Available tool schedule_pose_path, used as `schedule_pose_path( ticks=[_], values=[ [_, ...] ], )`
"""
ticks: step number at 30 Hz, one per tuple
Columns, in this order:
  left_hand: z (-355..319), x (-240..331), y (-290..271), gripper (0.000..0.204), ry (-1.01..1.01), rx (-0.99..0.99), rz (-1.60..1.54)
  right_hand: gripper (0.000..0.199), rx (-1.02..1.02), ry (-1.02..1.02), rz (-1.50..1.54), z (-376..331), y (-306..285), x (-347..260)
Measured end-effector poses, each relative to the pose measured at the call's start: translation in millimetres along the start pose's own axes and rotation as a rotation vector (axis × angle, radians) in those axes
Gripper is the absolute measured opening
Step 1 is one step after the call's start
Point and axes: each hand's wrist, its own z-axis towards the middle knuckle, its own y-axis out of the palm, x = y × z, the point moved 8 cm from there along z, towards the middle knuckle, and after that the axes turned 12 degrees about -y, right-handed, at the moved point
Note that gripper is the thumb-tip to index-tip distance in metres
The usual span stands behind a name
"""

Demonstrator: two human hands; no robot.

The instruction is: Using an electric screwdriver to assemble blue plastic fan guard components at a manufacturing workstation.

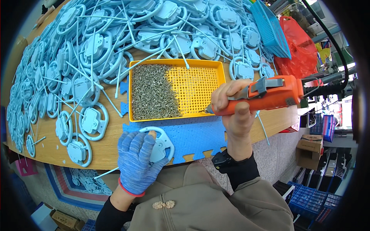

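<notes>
My left hand [139,156], in a blue knitted glove with one bare fingertip, grips a light blue plastic steering-wheel-shaped part [160,148] against a blue foam mat [192,140]. The part's thin stem [106,173] sticks out beyond the glove to the left. Bare, my right hand [236,104] is wrapped round an orange electric screwdriver [266,94] with a grey lever. Its bit points left at the near right corner of a yellow perforated tray [222,73]. Small silver screws [152,92] fill the tray's left part; several more sit in the holes near the bit.
A big heap of like blue parts [96,42] covers the table's far and left sides. Behind, to the right, stand a blue basket [269,29] and a red plastic bag [296,46]. A black cable [339,50] runs from the screwdriver. Cardboard boxes [309,150] stand beyond the wooden table [104,154].
</notes>
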Motion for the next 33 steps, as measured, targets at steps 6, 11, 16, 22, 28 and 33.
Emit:
schedule_pose_path(
  ticks=[6, 11, 16, 22, 28, 33],
  values=[
    [-2.9, -11.1, -5.4, 0.087, -0.157, 0.023, -0.032, 0.050, -0.004, -0.008, -0.076, -1.6, 5.1, -4.0],
    [3.0, -9.8, -5.9, 0.098, -0.145, 0.011, -0.049, 0.059, -0.049, -0.116, -0.029, 11.5, 40.2, -38.2],
    [4.1, -11.6, -9.7, 0.086, -0.144, 0.028, -0.085, 0.064, -0.190, 0.017, -0.040, -18.0, 105.9, -20.2],
    [1.0, -11.7, -14.9, 0.081, -0.150, 0.081, -0.111, 0.040, -0.273, 0.088, 0.219, -35.2, 122.3, -0.3],
    [-1.4, -17.4, -14.5, 0.073, -0.191, 0.056, -0.145, 0.053, -0.387, 0.100, -0.046, -36.0, 137.8, -0.7],
    [0.7, -14.2, -17.3, 0.071, -0.141, 0.083, -0.135, 0.053, -0.365, 0.171, -0.025, -39.9, 137.2, 6.8]
  ],
)
